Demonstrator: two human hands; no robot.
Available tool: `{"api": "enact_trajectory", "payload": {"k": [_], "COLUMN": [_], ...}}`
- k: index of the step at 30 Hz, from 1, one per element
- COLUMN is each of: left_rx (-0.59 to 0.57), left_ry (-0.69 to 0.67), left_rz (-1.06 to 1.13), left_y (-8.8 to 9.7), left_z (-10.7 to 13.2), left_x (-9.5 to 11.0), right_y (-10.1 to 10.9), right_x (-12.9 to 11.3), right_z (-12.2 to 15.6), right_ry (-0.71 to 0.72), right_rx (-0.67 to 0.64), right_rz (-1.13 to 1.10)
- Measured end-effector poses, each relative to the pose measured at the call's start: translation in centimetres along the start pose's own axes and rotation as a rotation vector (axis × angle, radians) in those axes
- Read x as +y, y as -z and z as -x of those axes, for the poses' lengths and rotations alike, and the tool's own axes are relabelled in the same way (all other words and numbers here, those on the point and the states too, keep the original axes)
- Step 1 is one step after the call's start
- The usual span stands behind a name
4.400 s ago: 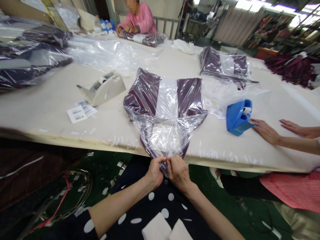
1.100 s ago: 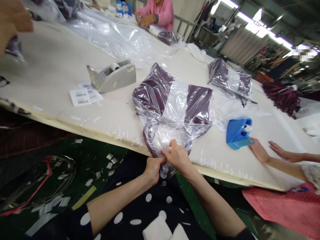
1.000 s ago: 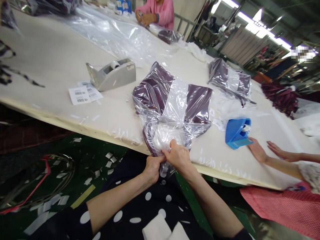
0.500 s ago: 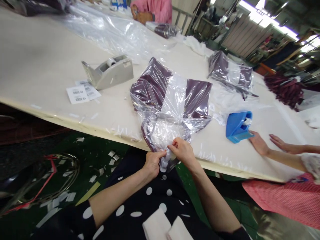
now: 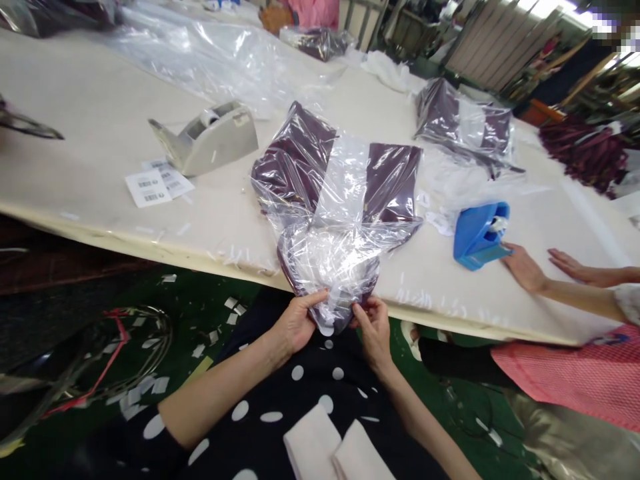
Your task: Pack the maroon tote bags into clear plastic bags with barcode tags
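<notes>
A clear plastic bag (image 5: 345, 193) with folded dark maroon fabric inside lies in front of me, its near end hanging over the table edge. A pale band crosses the middle of the fabric. My left hand (image 5: 300, 321) pinches the bag's near end on the left, thumb on top. On the right side of that same end, my right hand (image 5: 373, 327) grips the plastic between thumb and fingers. Both hands are closed, at the table's front edge. The fingers under the bag are partly hidden.
On the table (image 5: 75, 167) stand a grey tape dispenser (image 5: 215, 137), printed labels (image 5: 150, 187) and a blue tape dispenser (image 5: 480, 233), touched by a co-worker's hand (image 5: 525, 267). Another bagged maroon bundle (image 5: 465, 123) lies at the back right. Loose plastic sheeting (image 5: 200, 53) covers the far left.
My right hand has moved from the middle of the bag's near end to its right side, so my hands are farther apart. The view has shifted slightly.
</notes>
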State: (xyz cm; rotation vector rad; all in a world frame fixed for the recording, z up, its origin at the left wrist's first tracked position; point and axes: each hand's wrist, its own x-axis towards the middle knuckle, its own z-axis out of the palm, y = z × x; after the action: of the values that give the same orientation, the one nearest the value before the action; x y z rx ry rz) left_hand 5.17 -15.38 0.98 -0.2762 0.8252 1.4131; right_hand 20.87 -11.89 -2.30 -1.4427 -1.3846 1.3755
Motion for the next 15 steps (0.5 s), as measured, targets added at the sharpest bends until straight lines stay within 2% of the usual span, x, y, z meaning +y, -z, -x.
{"api": "enact_trajectory", "payload": {"k": [2,4,7,10,12,15], "left_rx": [-0.094,-0.121,-0.09,-0.082,-0.053,0.051], "left_ry": [0.013,0.039,0.106,0.11,0.087,0.07], "left_rz": [-0.08,-0.142,-0.187,-0.279,-0.358,-0.478], "left_y": [0.7,1.6,2.8,3.3,3.1,2.9], "left_z": [1.1,2.2,3.5,3.7,3.3,2.8], "left_x": [0.7,1.3,1.8,1.3,0.8,0.2], "right_y": [-0.9,-1.5,-1.7,-1.4,-1.0,-0.6], "right_x": [0.3,0.1,-0.4,-0.3,0.1,0.4], "right_z": [-0.1,-0.2,-0.1,0.4,0.9,1.5], "right_ry": [-0.098,-0.145,-0.193,-0.225,-0.237,-0.273], "right_rx": [-0.024,-0.016,-0.021,-0.071,-0.129,-0.262], "right_rz": [-0.194,-0.306,-0.395,-0.43,-0.407,-0.344]}}
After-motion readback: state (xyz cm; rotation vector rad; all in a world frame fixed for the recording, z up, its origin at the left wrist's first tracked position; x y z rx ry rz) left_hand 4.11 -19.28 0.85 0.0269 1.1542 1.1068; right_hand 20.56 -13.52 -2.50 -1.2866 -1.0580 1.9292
